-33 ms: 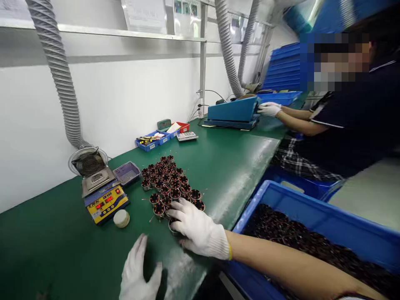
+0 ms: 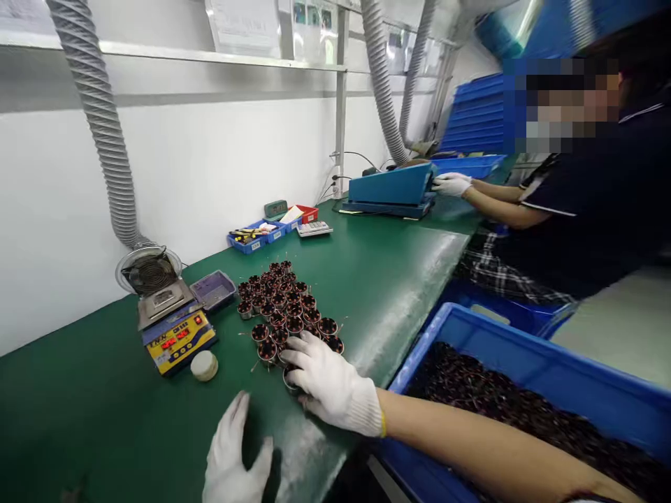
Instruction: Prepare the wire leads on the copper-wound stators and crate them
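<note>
Wound coils [image 2: 294,325] bunched on tabletop [image 2: 367,258], right hand [image 2: 330,381] over the nearest ones. Probably best handled by metal sides, sparing thin wire leads [image 2: 254,367]. Right fingers' grip hidden (can't tell). Left hand [image 2: 235,454]: fingers and thumb apart, seemingly empty; wrist cut off at bottom.

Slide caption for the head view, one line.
Gloved right grip over clustered round parts, left grip spread nearby, green bench beneath, blue bin alongside.

A workshop, with ribbed hoses [image 2: 99,126] above a long workbench [image 2: 361,258].
</note>
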`<state>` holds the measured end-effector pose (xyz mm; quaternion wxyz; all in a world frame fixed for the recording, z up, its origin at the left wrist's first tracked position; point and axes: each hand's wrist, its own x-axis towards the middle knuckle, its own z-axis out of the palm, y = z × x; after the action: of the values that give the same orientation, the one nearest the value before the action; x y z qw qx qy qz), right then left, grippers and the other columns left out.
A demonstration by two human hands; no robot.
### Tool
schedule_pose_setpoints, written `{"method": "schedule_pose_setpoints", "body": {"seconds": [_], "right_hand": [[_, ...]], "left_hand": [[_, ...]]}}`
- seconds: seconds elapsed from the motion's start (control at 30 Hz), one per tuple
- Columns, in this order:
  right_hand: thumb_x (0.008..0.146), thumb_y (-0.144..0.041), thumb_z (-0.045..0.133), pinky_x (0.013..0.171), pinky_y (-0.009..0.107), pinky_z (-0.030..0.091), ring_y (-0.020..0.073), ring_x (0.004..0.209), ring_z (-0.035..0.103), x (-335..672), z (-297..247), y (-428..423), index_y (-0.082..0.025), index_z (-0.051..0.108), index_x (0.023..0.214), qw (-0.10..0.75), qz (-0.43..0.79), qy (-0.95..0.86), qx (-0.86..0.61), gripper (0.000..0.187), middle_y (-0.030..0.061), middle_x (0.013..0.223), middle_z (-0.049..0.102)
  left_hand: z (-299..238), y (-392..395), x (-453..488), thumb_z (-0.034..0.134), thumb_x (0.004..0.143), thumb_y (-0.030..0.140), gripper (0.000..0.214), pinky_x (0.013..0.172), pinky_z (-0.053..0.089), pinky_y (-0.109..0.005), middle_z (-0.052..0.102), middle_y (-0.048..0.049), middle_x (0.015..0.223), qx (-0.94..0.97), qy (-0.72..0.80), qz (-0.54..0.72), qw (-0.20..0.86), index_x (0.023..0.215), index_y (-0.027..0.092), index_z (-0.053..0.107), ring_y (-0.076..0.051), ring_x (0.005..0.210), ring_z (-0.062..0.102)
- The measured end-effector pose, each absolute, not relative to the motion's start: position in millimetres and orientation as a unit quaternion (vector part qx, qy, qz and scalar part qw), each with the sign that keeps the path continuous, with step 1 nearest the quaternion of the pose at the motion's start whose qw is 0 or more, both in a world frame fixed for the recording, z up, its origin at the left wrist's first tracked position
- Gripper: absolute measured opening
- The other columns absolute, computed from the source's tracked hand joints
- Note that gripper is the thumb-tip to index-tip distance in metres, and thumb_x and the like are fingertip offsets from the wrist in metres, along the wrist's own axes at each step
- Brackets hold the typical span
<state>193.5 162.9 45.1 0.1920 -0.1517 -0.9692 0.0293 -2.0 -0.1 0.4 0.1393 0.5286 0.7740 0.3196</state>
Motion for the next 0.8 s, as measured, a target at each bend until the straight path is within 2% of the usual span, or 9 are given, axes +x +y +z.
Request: {"method": "schedule_pose_setpoints", "body": {"seconds": [0.17,0.3,0.37,0.43,0.47,0.53,0.57,0.67,0.8], "right_hand": [[0.067,-0.020,0.068,0.112,0.059,0.025,0.0334,0.130,0.040,188,38,151,-0.017,0.063,0.087,0.250,0.028,-0.952,-0.174,0.021,0.0101,0.128,0.057],[0.066,-0.012,0.060,0.114,0.052,0.026,0.0256,0.132,0.039,173,61,125,-0.021,0.058,0.078,0.371,0.067,-0.920,-0.109,0.015,0.0046,0.123,0.059],[0.069,-0.016,0.061,0.113,0.050,0.028,0.0240,0.131,0.040,165,75,113,-0.021,0.058,0.083,0.390,0.083,-0.914,-0.073,0.016,0.0051,0.124,0.059],[0.069,-0.028,0.068,0.110,0.048,0.034,0.0254,0.128,0.043,164,84,108,-0.020,0.059,0.090,0.367,0.098,-0.923,-0.066,0.024,0.0084,0.125,0.058],[0.066,-0.036,0.072,0.108,0.048,0.036,0.0272,0.127,0.043,167,85,109,-0.019,0.059,0.093,0.342,0.106,-0.930,-0.083,0.034,0.0104,0.125,0.057],[0.056,-0.047,0.079,0.106,0.053,0.037,0.0328,0.127,0.043,178,81,113,-0.018,0.062,0.095,0.266,0.110,-0.947,-0.145,0.052,0.0141,0.127,0.055],[0.053,-0.045,0.081,0.106,0.056,0.036,0.0355,0.127,0.042,184,77,116,-0.017,0.063,0.096,0.223,0.103,-0.952,-0.184,0.055,0.0154,0.129,0.054],[0.061,-0.027,0.076,0.109,0.061,0.030,0.0379,0.130,0.039,195,59,121,-0.017,0.066,0.095,0.144,0.060,-0.955,-0.253,0.037,0.0154,0.135,0.052],[0.069,-0.016,0.064,0.113,0.059,0.024,0.0334,0.133,0.037,181,49,107,-0.019,0.065,0.088,0.199,0.037,-0.960,-0.192,0.020,0.0089,0.135,0.053]], "left_hand": [[12,-3,-5,0.058,0.079,0.044,0.054,0.111,0.037,-0.048,0.057,-0.0117,0.135,0.443,0.735,0.459,0.231,0.126,0.018,0.058,-0.031,0.125,0.052],[32,-8,6,0.057,0.079,0.058,0.058,0.087,0.055,-0.046,0.063,-0.0146,0.126,0.334,0.691,0.558,0.316,0.121,0.018,0.061,-0.033,0.105,0.064],[38,-10,12,0.061,0.079,0.056,0.055,0.094,0.052,-0.043,0.063,-0.0127,0.127,0.355,0.681,0.562,0.307,0.120,0.020,0.063,-0.032,0.111,0.060],[40,-12,14,0.064,0.079,0.051,0.049,0.103,0.044,-0.039,0.062,-0.0107,0.128,0.377,0.673,0.567,0.290,0.119,0.022,0.065,-0.030,0.121,0.054],[39,-12,12,0.064,0.080,0.051,0.051,0.102,0.045,-0.038,0.061,-0.0107,0.129,0.371,0.668,0.573,0.295,0.121,0.021,0.064,-0.029,0.120,0.055],[37,-13,7,0.060,0.081,0.057,0.061,0.088,0.053,-0.037,0.060,-0.0131,0.130,0.333,0.658,0.590,0.329,0.129,0.020,0.056,-0.027,0.106,0.062],[36,-13,4,0.058,0.080,0.061,0.067,0.080,0.055,-0.036,0.060,-0.0147,0.129,0.313,0.652,0.597,0.346,0.131,0.018,0.053,-0.026,0.096,0.065],[34,-10,-3,0.062,0.074,0.066,0.075,0.072,0.055,-0.034,0.065,-0.0166,0.119,0.286,0.636,0.610,0.377,0.127,0.014,0.054,-0.023,0.083,0.065],[29,-8,4,0.070,0.068,0.064,0.076,0.065,0.055,-0.034,0.067,-0.0161,0.112,0.246,0.604,0.611,0.449,0.124,0.013,0.056,-0.022,0.077,0.065]]}}
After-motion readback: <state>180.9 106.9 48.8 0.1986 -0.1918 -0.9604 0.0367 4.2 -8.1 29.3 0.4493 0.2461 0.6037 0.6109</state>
